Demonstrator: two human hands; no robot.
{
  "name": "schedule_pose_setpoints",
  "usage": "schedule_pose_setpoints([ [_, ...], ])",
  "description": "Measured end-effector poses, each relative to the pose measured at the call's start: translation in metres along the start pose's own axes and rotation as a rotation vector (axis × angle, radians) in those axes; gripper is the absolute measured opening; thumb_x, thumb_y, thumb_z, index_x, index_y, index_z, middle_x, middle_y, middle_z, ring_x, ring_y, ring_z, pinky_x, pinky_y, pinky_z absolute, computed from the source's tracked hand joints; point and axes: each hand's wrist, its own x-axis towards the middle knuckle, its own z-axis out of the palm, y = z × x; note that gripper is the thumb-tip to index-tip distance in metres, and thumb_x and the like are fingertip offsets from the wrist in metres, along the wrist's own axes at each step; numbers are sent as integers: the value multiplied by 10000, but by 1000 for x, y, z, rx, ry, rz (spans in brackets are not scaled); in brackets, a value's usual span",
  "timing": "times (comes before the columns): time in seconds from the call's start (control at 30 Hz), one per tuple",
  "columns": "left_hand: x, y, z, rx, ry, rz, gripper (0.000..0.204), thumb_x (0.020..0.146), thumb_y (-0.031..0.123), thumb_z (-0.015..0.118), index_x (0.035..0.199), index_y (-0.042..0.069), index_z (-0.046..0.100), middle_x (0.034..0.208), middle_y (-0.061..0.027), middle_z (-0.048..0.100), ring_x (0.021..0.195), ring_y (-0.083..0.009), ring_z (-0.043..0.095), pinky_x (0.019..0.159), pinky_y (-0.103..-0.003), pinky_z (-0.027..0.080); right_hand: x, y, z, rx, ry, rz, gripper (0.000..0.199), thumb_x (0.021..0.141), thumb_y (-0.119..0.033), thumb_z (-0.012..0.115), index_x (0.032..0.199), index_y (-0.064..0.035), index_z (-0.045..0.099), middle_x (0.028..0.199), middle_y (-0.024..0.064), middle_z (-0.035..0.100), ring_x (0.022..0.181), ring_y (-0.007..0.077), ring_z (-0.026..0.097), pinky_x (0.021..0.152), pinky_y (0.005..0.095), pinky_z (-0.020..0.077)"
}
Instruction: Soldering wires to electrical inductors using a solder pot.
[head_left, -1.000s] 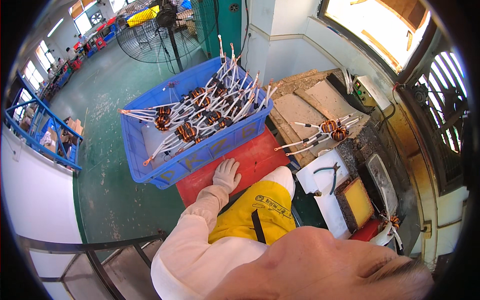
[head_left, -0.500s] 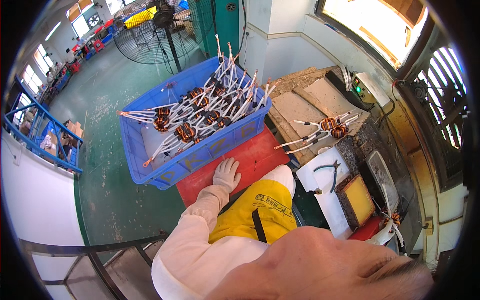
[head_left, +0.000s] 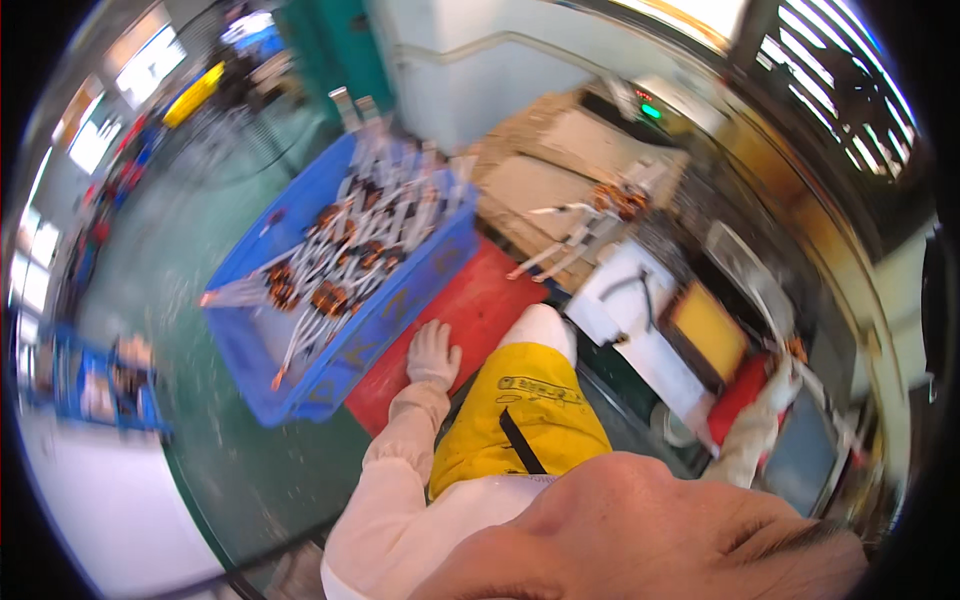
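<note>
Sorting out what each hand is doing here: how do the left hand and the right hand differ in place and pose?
The left hand lies flat, fingers spread, on the red surface beside the blue crate; the right hand reaches out to the red thing at the workbench side. The left hand holds nothing; whether the right hand grips anything is too blurred to tell. Both wear pale gloves and pale sleeves.
</note>
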Motion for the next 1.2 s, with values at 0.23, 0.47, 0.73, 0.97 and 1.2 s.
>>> schedule_pose_setpoints([
  [0.23,0,0,2,60,-48,80,506,940,292,626,1399,84,573,1468,-171,553,1364,-383,510,1152,-535,409,-2,4,-5,72,34,52,251,950,-172,768,1112,-58,613,935,72,695,755,171,716,636,311,624],
  [0.47,1,-2,9,75,-11,95,487,932,278,622,1369,63,597,1447,-195,574,1326,-407,544,1131,-545,432,-14,-23,7,38,130,152,353,914,-201,799,1142,-24,596,936,101,698,728,217,741,608,318,629],
  [0.73,-1,-1,8,91,-44,81,490,950,291,604,1387,70,583,1460,-188,563,1326,-407,540,1129,-548,433,-15,-24,8,43,133,155,408,898,-178,802,1197,-4,585,990,120,723,720,196,738,603,303,630],
  [0.97,-1,-1,7,102,-53,78,498,957,307,598,1399,77,579,1473,-178,555,1342,-398,530,1136,-541,426,-15,-25,6,11,128,165,441,882,-158,804,1221,7,575,987,122,724,698,182,734,596,292,629],
  [1.2,-2,-3,9,103,-70,66,510,966,317,597,1420,88,571,1491,-167,545,1376,-383,504,1155,-531,407,-13,-17,4,34,128,171,446,876,-164,808,1227,2,588,997,110,725,707,180,736,605,297,630],
])
